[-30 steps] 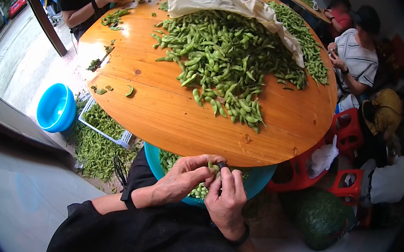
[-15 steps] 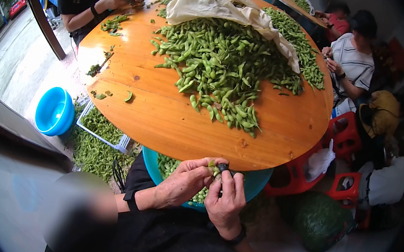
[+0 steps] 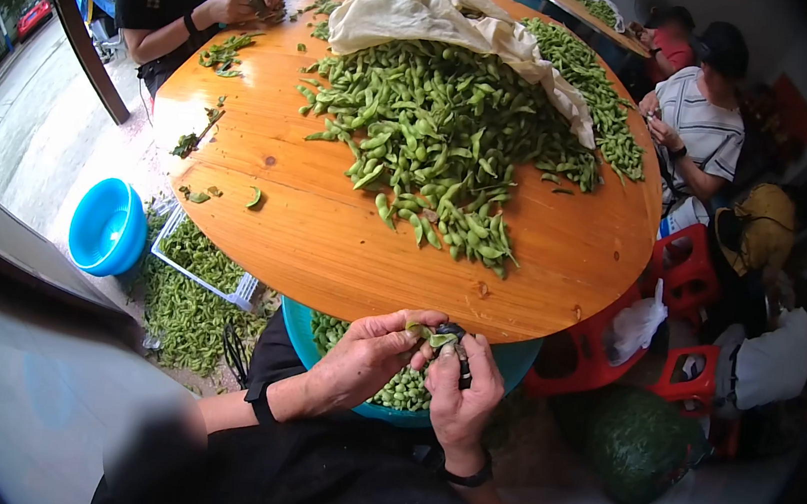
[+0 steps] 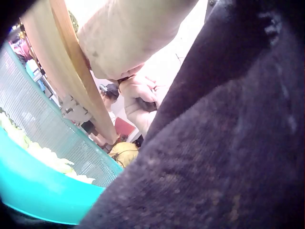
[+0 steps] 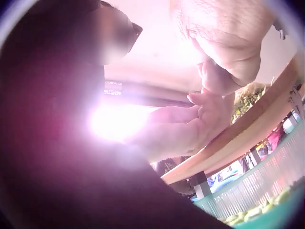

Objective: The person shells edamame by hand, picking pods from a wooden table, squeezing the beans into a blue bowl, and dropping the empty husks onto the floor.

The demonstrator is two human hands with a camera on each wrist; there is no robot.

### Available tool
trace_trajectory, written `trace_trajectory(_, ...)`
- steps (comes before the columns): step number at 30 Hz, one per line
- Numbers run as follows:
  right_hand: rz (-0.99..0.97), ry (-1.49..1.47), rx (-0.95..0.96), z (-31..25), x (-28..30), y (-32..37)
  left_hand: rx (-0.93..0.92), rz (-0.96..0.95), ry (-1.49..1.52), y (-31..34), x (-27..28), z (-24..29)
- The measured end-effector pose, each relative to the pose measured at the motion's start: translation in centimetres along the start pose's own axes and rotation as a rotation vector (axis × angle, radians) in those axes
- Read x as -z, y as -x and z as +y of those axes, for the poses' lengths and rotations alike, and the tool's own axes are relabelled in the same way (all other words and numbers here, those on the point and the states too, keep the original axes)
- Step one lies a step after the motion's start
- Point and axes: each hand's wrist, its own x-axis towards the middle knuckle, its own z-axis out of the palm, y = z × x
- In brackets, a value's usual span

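My left hand (image 3: 360, 356) pinches a green soybean pod (image 3: 433, 337) at the table's near edge. From the other side my right hand (image 3: 463, 392) grips the same pod between thumb and fingers; the pod looks split open. Something small and black (image 3: 451, 329) sits at the right fingertips, its kind unclear. Below both hands is a teal mesh basket (image 4: 52, 193) with pale green shelled beans (image 3: 403, 391) in it. In both wrist views the hands meet above the basket, and the pod is hidden there.
A large heap of pods (image 3: 437, 145) lies on the round wooden table (image 3: 323, 252), partly under a cream cloth (image 3: 402, 15). At left on the floor are a blue basin (image 3: 109, 228) and a white crate (image 3: 209, 274) among pods. Red stools (image 3: 592, 361) and a green sack (image 3: 627, 446) stand right.
My right hand has turned and shifted slightly right, its thumb now lying along the pod. More of the pod shows, spread open between the hands. The left hand holds nearly still.
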Motion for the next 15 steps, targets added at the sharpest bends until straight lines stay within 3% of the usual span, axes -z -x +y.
trace_trajectory(1,-0.001,-0.001,-0.003,-0.1,-0.2,-0.1,-0.014,-0.022,0.0,0.1,0.2,0.0)
trace_trajectory(3,0.087,0.267,0.377,-0.5,-0.5,-0.4,-0.035,-0.014,-0.006,0.1,0.6,-0.2)
trace_trajectory(11,0.07,0.203,0.309,-0.4,-0.6,0.0,-0.118,-0.061,0.03,0.0,1.2,-0.6)
trace_trajectory(13,0.057,0.199,0.304,-0.5,-0.6,0.0,-0.093,0.055,0.027,0.1,0.3,-0.4)
trace_trajectory(15,0.077,0.262,0.369,-0.5,-0.9,0.0,-0.088,0.049,0.047,0.1,0.0,-0.3)
